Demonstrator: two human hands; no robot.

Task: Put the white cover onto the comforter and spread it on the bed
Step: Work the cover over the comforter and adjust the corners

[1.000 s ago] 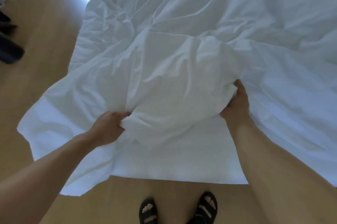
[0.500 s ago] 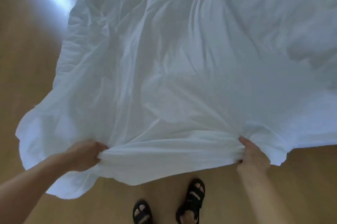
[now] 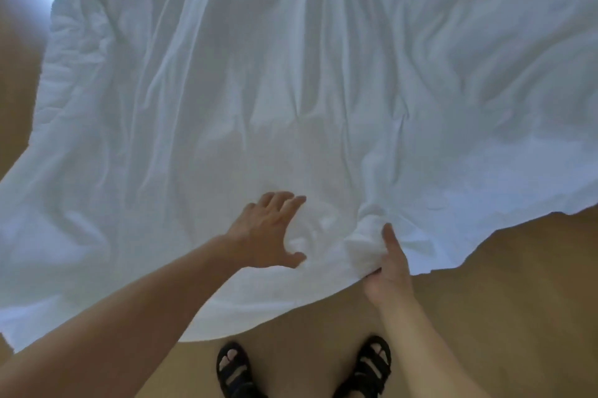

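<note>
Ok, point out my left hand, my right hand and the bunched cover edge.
left hand (image 3: 267,231): head view, back of the hand.
right hand (image 3: 391,268): head view, base of the thumb.
bunched cover edge (image 3: 362,247): head view, gathered fabric beside the thumb.

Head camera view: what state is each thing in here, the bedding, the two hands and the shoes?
white cover: spread out and wrinkled, its near edge bunched where it is held.
left hand: fingers spread over the white cover, holding nothing; contact unclear.
right hand: grips a bunched fold at the cover's near edge.
sandals: worn on both feet, standing on the floor.
</note>
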